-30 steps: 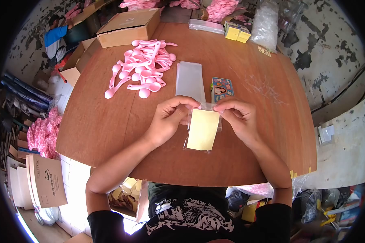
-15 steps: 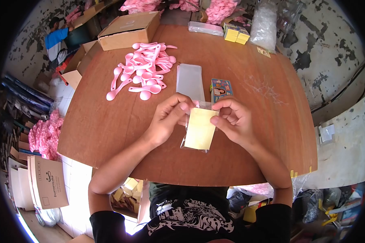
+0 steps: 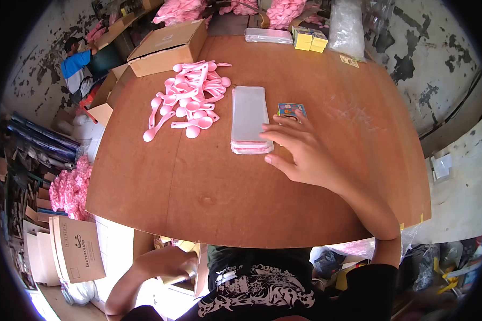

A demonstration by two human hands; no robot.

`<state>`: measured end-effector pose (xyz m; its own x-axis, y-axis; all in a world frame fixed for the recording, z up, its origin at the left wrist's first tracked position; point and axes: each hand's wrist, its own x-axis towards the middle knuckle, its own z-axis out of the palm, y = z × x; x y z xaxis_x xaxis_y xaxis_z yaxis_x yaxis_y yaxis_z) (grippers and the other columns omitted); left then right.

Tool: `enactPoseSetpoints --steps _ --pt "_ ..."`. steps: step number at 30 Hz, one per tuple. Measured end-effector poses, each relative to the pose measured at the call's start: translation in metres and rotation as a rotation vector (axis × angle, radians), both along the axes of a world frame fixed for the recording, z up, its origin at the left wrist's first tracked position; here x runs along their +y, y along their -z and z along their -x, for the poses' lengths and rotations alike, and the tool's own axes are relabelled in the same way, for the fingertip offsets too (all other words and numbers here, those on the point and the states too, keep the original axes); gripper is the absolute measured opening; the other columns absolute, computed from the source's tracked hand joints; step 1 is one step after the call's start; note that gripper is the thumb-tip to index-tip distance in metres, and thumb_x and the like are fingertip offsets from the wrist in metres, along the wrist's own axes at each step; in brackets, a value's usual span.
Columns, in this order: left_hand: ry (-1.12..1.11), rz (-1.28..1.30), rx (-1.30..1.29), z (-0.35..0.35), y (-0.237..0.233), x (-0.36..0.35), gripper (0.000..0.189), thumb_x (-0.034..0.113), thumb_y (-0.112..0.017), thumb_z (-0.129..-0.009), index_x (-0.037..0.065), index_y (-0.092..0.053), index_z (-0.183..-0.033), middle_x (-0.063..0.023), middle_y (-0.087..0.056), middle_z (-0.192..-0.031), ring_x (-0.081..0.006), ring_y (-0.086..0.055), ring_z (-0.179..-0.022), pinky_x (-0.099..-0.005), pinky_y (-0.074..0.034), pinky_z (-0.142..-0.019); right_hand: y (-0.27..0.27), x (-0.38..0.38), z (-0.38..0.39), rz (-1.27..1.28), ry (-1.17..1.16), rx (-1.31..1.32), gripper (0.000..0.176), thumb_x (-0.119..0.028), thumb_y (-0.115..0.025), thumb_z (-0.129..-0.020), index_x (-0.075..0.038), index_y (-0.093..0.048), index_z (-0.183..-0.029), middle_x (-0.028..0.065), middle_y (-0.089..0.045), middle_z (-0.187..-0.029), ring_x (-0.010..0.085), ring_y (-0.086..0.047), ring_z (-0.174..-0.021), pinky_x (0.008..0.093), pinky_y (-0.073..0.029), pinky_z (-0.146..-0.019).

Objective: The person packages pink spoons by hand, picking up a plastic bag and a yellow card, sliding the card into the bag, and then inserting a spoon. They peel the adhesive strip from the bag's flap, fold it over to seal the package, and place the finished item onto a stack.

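Note:
My right hand [image 3: 300, 152] hovers with fingers apart at the right edge of a stack of clear plastic bags [image 3: 249, 115]. A small printed card stack [image 3: 289, 108] lies just beyond its fingers, partly covered by them. Below the table's near edge, my left hand [image 3: 168, 262] is over an open carton [image 3: 203, 267] with yellow pieces in it. Its fingers are blurred, so whether it holds anything cannot be made out. A heap of pink plastic spoons [image 3: 190, 96] lies left of the bags.
A closed cardboard box [image 3: 168, 48] stands at the table's far left. Along the back are a clear-wrapped bundle [image 3: 269, 36], yellow card packs [image 3: 309, 40] and a roll of clear plastic [image 3: 347, 29]. Another person [image 3: 76, 67] is at the far left. A carton [image 3: 77, 249] stands on the floor.
My hands have parted. The clear bag with the pale yellow card is no longer in view between them. My left hand has dropped below the table edge; my right has moved to the bag stack.

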<state>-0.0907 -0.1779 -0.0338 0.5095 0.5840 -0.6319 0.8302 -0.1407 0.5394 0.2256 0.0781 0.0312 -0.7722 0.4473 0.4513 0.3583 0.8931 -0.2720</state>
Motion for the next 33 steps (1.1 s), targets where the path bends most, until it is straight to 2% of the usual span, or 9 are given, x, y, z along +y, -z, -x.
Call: enactPoseSetpoints --steps 5,11,16,19,21,24,27,31,33 --pt "-0.012 -0.055 0.418 0.001 0.028 -0.028 0.05 0.029 -0.069 -0.085 0.005 -0.054 -0.125 -0.0179 -0.07 -0.089 -0.0341 -0.068 -0.085 -0.0419 -0.051 -0.077 0.029 0.007 0.024 -0.103 0.02 -0.166 0.047 -0.044 -0.052 -0.096 -0.009 -0.062 -0.125 0.0147 -0.06 -0.13 0.0299 -0.044 -0.134 0.0632 -0.014 -0.113" --pt "0.071 0.235 -0.405 -0.057 -0.036 0.026 0.039 0.026 -0.056 -0.098 0.004 -0.051 -0.13 -0.0131 -0.072 -0.097 -0.0249 -0.071 -0.085 -0.0348 -0.055 -0.071 0.035 0.0 0.025 -0.205 0.091 -0.292 0.061 -0.052 -0.044 -0.097 -0.001 -0.06 -0.126 0.0129 -0.059 -0.133 0.0278 -0.042 -0.135 0.0646 -0.01 -0.113" --pt "-0.052 -0.193 -0.615 -0.061 -0.085 0.084 0.034 0.03 -0.059 -0.097 0.008 -0.057 -0.122 -0.0106 -0.07 -0.084 -0.0221 -0.067 -0.069 -0.0342 -0.05 -0.06 0.031 0.006 0.027 -0.179 0.091 -0.274 0.053 -0.044 -0.052 -0.096 0.0 -0.062 -0.124 0.0107 -0.062 -0.128 0.0276 -0.047 -0.132 0.0592 -0.009 -0.116" --pt "-0.122 -0.826 -0.521 -0.06 -0.094 0.145 0.024 0.023 -0.063 -0.094 0.005 -0.063 -0.11 -0.0115 -0.07 -0.083 -0.0243 -0.068 -0.071 -0.0361 -0.051 -0.063 0.026 0.017 0.037 -0.151 0.098 -0.204 0.033 -0.031 -0.059 -0.091 -0.004 -0.072 -0.103 0.0101 -0.068 -0.115 0.0278 -0.053 -0.122 0.0564 -0.023 -0.111" --pt "-0.236 -0.812 -0.48 -0.06 -0.1 0.173 0.021 0.013 -0.064 -0.093 0.003 -0.064 -0.111 -0.0058 -0.069 -0.088 -0.0106 -0.063 -0.074 -0.0267 -0.048 -0.065 0.015 0.025 0.046 0.013 0.103 -0.2 0.017 -0.019 -0.066 -0.083 -0.007 -0.076 -0.087 0.0108 -0.071 -0.096 0.0268 -0.064 -0.102 0.0489 -0.041 -0.098" --pt "-0.424 -0.79 -0.645 -0.058 -0.09 0.202 0.018 0.015 -0.065 -0.091 0.003 -0.065 -0.105 -0.0074 -0.066 -0.074 -0.0137 -0.059 -0.062 -0.0295 -0.045 -0.057 0.011 0.041 0.054 0.194 0.147 -0.179 0.012 -0.013 -0.07 -0.077 -0.008 -0.077 -0.084 0.0116 -0.072 -0.091 0.0262 -0.069 -0.083 0.0396 -0.05 -0.079" --pt "-0.615 -0.722 -0.658 -0.053 -0.071 0.214 0.019 0.016 -0.066 -0.091 0.002 -0.065 -0.104 -0.005 -0.063 -0.072 -0.0093 -0.053 -0.061 -0.0264 -0.042 -0.055 0.016 0.058 0.061 0.227 0.161 -0.185 0.01 -0.013 -0.071 -0.074 -0.007 -0.076 -0.08 0.0126 -0.071 -0.077 0.0274 -0.067 -0.067 0.0388 -0.052 -0.064" --pt "-0.695 -0.779 -0.679 -0.045 -0.035 0.222 0.017 0.008 -0.065 -0.087 0.001 -0.065 -0.102 -0.0068 -0.065 -0.076 -0.0128 -0.058 -0.065 -0.0279 -0.043 -0.057 0.015 0.066 0.065 0.153 0.128 -0.237 0.01 -0.011 -0.068 -0.075 -0.008 -0.076 -0.082 0.0116 -0.07 -0.076 0.0268 -0.068 -0.072 0.0401 -0.051 -0.069" --pt "-0.423 -1.034 -0.634 -0.044 -0.025 0.221 0.017 -0.001 -0.063 -0.08 0.001 -0.065 -0.096 -0.0072 -0.067 -0.083 -0.0173 -0.061 -0.073 -0.0314 -0.046 -0.06 0.015 0.068 0.064 0.167 0.115 -0.219 0.012 -0.01 -0.064 -0.078 -0.009 -0.075 -0.083 0.0104 -0.071 -0.078 0.0282 -0.068 -0.076 0.042 -0.049 -0.075"
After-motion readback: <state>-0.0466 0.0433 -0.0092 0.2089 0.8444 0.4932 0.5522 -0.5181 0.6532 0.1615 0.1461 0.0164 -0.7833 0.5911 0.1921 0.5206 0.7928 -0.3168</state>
